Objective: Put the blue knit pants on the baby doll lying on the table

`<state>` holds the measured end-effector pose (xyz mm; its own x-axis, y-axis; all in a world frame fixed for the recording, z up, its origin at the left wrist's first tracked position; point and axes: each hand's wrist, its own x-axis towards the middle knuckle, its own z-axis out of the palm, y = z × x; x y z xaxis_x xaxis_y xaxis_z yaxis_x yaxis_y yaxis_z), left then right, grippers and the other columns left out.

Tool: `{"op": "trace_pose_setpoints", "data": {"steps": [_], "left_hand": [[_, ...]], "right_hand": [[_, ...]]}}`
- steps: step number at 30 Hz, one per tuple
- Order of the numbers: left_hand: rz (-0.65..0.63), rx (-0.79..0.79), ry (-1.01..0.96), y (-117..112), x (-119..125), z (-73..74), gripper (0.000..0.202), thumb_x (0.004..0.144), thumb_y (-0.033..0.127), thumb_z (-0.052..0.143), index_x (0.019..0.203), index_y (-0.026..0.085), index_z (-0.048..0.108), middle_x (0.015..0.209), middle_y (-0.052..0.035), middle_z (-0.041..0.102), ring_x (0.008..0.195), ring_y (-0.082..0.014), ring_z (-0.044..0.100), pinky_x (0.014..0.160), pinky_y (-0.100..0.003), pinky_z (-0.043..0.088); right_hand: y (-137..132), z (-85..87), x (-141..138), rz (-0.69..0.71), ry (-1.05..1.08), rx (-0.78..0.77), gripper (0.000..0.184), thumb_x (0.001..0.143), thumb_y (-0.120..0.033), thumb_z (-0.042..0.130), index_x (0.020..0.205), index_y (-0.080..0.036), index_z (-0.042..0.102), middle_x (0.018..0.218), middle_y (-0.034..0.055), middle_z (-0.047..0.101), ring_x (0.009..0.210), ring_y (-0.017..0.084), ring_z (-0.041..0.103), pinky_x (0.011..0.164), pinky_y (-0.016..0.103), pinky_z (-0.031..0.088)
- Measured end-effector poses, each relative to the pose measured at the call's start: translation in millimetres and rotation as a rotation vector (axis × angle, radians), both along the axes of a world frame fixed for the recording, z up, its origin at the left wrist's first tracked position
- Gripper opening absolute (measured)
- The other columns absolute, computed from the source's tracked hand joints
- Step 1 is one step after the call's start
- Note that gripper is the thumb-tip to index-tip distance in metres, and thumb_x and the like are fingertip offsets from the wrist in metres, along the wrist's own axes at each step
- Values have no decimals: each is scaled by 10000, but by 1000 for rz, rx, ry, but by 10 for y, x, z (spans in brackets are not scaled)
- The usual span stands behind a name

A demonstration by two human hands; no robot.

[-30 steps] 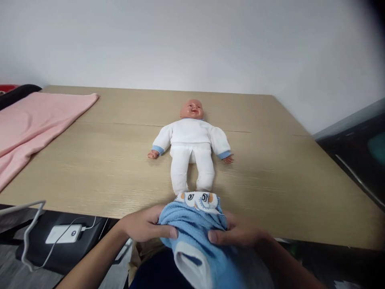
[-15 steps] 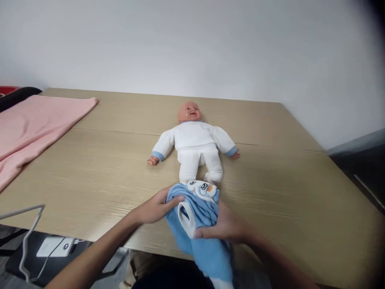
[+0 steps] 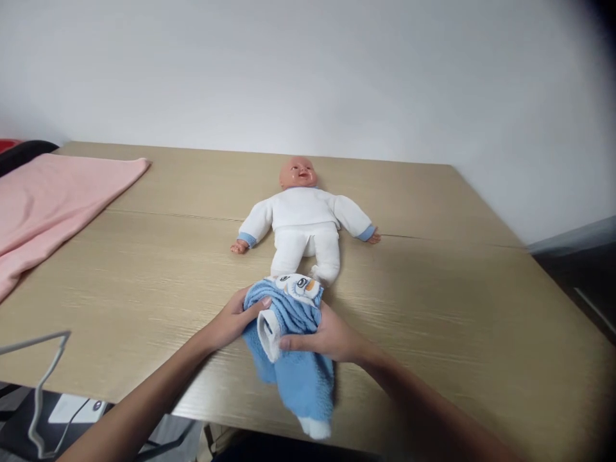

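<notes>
A baby doll (image 3: 305, 208) in a white top with blue cuffs and white trousers lies on its back, arms spread. At its feet, a blue fleecy baby garment (image 3: 303, 378) with white cuffs and an animal-face patch is bunched between my two hands. My left hand (image 3: 235, 321) grips the gathered cloth on the left side, thumb on top. On the right side my right hand (image 3: 332, 333) holds it, its thumb beside a white-edged opening. The garment's top edge covers the doll's feet or lies just in front of them; I cannot tell which.
The wooden table (image 3: 433, 308) has a seam across it and backs onto a pale wall. A pink cloth (image 3: 62, 199) lies at the left, next to a black and red object (image 3: 29, 154). A white cable (image 3: 48, 378) loops over the front left edge, near a white device (image 3: 74, 409) below.
Both hands have moved the blue garment a little forward and left, toward the doll's feet. Its hanging lower end has come up over the table. The view has shifted slightly.
</notes>
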<state>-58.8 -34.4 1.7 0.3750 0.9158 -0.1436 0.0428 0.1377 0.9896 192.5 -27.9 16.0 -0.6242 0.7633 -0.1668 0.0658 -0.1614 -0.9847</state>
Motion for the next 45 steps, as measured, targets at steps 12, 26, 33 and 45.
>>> {"op": "trace_pose_setpoints", "data": {"steps": [12, 26, 33, 45], "left_hand": [[-327, -56, -167, -235, -83, 379, 328, 821, 331, 961, 1064, 166, 813, 1054, -68, 808, 957, -236, 730, 881, -324, 608], [102, 68, 459, -606, 324, 403, 166, 989, 292, 625, 1112, 226, 715, 943, -22, 777, 902, -269, 715, 804, -371, 518], [51, 275, 696, -667, 380, 64, 345, 950, 199, 658, 1287, 194, 587, 1153, -126, 747, 1102, -385, 681, 1008, -571, 514], [213, 291, 164, -606, 289, -161, 636, 958, 127, 650, 1565, 224, 487, 1575, -153, 641, 1472, -308, 622, 1236, -496, 503]], "right_hand": [[-90, 525, 261, 211, -37, 80, 558, 972, -584, 819, 1430, -270, 760, 1391, 52, 801, 1394, 346, 701, 1314, 553, 490], [-486, 345, 78, -390, -556, 583, 267, 875, -264, 652, 1124, -231, 743, 1142, 99, 847, 1088, 344, 811, 991, 473, 686], [-581, 137, 121, -221, -845, 663, 587, 962, -292, 638, 1526, -141, 584, 1605, 235, 625, 1376, 458, 710, 1046, 626, 688], [-482, -1, 198, -286, -560, 656, 555, 885, -241, 755, 1430, -224, 653, 1501, 160, 717, 1404, 395, 704, 1145, 555, 646]]}}
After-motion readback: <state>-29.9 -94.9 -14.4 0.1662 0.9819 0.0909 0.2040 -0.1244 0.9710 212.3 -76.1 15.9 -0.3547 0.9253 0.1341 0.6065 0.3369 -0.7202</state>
